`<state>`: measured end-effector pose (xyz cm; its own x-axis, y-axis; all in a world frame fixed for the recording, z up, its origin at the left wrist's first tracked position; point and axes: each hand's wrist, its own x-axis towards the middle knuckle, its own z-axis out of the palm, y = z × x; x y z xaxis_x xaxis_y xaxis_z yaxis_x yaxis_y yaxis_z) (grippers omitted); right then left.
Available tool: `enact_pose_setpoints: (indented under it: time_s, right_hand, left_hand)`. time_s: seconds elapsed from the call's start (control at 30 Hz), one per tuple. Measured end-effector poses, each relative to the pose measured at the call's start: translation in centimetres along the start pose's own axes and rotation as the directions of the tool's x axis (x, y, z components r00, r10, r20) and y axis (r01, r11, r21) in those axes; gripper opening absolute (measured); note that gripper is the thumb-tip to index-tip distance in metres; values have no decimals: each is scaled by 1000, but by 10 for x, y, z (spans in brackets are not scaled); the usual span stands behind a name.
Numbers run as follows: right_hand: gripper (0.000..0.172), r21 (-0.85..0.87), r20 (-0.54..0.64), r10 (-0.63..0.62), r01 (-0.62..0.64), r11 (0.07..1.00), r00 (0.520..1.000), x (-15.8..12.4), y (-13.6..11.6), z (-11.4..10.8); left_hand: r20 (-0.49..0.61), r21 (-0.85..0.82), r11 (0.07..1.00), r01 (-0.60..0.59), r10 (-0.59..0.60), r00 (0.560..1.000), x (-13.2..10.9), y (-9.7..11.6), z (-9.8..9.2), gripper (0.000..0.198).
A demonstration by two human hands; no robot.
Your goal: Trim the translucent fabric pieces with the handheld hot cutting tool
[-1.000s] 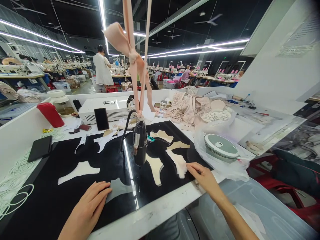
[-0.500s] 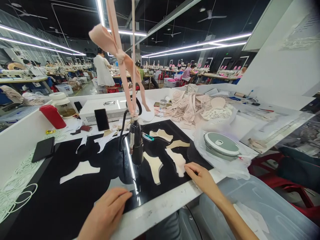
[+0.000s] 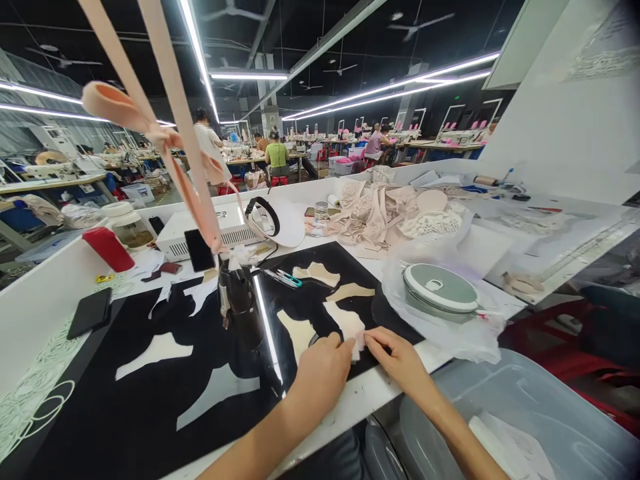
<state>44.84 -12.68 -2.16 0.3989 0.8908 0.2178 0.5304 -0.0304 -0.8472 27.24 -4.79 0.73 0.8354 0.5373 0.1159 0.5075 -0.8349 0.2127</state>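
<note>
On a black work mat (image 3: pixel 125 393) lie several cream and white cut fabric pieces. My left hand (image 3: pixel 320 373) and my right hand (image 3: pixel 397 360) meet over one white lace piece (image 3: pixel 345 323) near the mat's front right edge. Both hands have their fingers closed on its near end. A beige piece (image 3: pixel 296 332) lies just left of it. A black hand tool (image 3: pixel 240 300) hangs from pink fabric straps (image 3: pixel 175 127) above the mat's middle, pushed aside to the left.
A green lidded pot (image 3: pixel 440 290) in a plastic bag sits right of the mat. A pile of lace fabric (image 3: pixel 390 213), a white box (image 3: pixel 220 227), a phone (image 3: pixel 199 250), a red cup (image 3: pixel 106 248) and scissors (image 3: pixel 283 279) stand behind. Other workers sit far back.
My left hand has crossed from the grey piece at front left to the white lace piece by my right hand. The hanging tool has swung left.
</note>
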Motion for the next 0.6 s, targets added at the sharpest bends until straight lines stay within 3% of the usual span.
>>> enact_pose_setpoints:
  time_s: [0.27,0.43,0.6]
  right_hand:
    - [39,300,-128,151,-107,948,980,28,-8,-7]
    - [50,566,-204,240,-85,820,949,55,-26,-12]
    - [45,709,-201,254,-39,704,946,60,-53,-24]
  left_hand:
    - [60,61,998,7,-10,998,10,2,8,21]
    - [35,63,998,12,-14,999,10,3,9,16]
    - [1,-56,998,9,-9,1000,13,2,16,15]
